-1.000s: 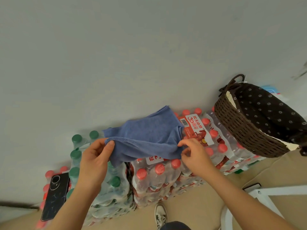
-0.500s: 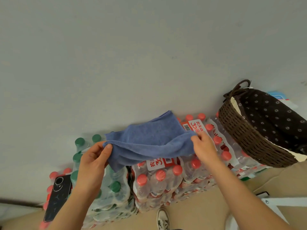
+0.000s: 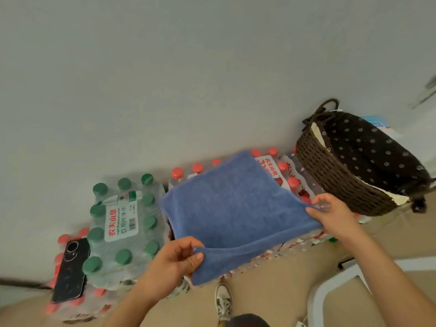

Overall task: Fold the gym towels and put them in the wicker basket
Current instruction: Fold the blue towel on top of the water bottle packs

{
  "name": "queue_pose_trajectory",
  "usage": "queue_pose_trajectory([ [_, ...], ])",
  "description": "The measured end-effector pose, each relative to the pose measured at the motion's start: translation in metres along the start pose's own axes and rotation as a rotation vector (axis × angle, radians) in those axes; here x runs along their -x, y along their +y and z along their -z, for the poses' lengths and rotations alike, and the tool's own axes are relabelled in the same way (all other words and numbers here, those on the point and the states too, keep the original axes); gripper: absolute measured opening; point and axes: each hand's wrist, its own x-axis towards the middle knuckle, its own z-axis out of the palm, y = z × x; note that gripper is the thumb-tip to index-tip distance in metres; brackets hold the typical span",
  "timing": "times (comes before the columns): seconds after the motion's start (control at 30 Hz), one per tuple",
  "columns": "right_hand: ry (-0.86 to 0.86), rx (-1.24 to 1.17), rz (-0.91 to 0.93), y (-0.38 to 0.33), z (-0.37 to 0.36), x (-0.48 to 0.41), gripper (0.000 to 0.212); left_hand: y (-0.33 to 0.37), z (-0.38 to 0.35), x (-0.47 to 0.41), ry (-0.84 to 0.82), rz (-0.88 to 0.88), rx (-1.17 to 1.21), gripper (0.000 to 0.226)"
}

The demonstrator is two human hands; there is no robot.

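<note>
The left hand [image 3: 174,258] pinches the near-left corner of the blue towel [image 3: 231,208], thumb on top and fingers curled under the cloth. The right hand [image 3: 335,215] pinches the towel's right corner between thumb and fingers. The towel is a soft, napped square spread between the two hands, its far part lying over shrink-wrapped packs of bottles and its near edge hanging past them toward the floor [image 3: 271,279].

Right of the towel and just beyond the right hand sits the wicker basket [image 3: 342,175], dark brown weave, oval and tilted, with a looped handle; inside it only the dark liner with small pale flowers shows. Under and behind the towel is a red-capped bottle pack [image 3: 278,171]. Left of the towel stands a green-capped bottle pack [image 3: 125,220], and farther left a black phone [image 3: 70,270] lies flat on more red caps. Below the towel, a pale shoe [image 3: 223,300] rests on the tan floor, with a white tubular frame [image 3: 330,291] to its right. Behind the towel rises a plain pale wall [image 3: 188,67].
</note>
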Motion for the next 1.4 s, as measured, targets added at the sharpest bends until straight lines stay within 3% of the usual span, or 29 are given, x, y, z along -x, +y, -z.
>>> queue_pose_trajectory([
  [0.1,-0.058,-0.199,-0.058,0.015,0.01,0.018,0.008,-0.005,-0.006,0.014,-0.007,0.038,0.036,0.028],
  [0.17,-0.108,-0.399,-0.092,0.015,0.017,0.03,0.013,-0.001,-0.006,0.018,0.057,0.049,0.078,0.018],
  [0.27,-0.257,-0.634,-0.028,0.004,0.023,0.041,0.053,0.009,0.001,0.014,0.23,0.074,0.153,0.011],
  [0.37,-0.293,-0.704,0.022,-0.02,0.017,0.042,0.034,0.017,0.011,0.005,0.369,0.081,0.206,0.014],
  [0.57,-0.184,-0.664,-0.052,-0.072,-0.01,-0.007,0.02,0.024,0.028,-0.02,0.54,0.053,0.122,0.015],
  [0.67,-0.253,-0.712,-0.054,-0.096,-0.029,-0.035,0.01,0.026,0.038,-0.035,0.603,0.063,0.084,0.013],
  [0.73,-0.371,-0.541,0.012,-0.103,-0.04,-0.051,0.019,0.023,0.044,-0.045,0.647,0.083,-0.035,0.011],
  [0.8,-0.388,-0.184,0.105,-0.106,-0.05,-0.068,0.032,0.018,0.049,-0.054,0.684,0.1,-0.244,0.011],
  [0.9,-0.171,0.233,0.268,-0.113,-0.067,-0.089,0.009,0.014,0.055,-0.061,0.723,0.109,-0.449,0.01],
  [0.97,-0.067,0.441,0.339,-0.119,-0.077,-0.099,0.023,0.011,0.057,-0.063,0.738,0.137,-0.537,0.012],
  [1.1,-0.119,0.582,0.348,-0.124,-0.092,-0.111,0.031,0.011,0.059,-0.063,0.751,0.2,-0.758,0.011],
  [1.2,-0.123,0.648,0.356,-0.124,-0.098,-0.115,0.013,0.016,0.061,-0.066,0.698,0.229,-0.952,0.008],
  [1.23,-0.125,0.657,0.375,-0.123,-0.099,-0.118,0.014,0.017,0.062,-0.069,0.688,0.206,-1.041,0.007],
  [1.3,-0.168,0.683,0.41,-0.125,-0.1,-0.122,0.038,0.016,0.062,-0.078,0.665,0.096,-1.15,0.014],
  [1.4,-0.246,0.713,0.458,-0.129,-0.101,-0.131,0.041,0.023,0.055,-0.096,0.555,-0.014,-1.048,0.02],
])
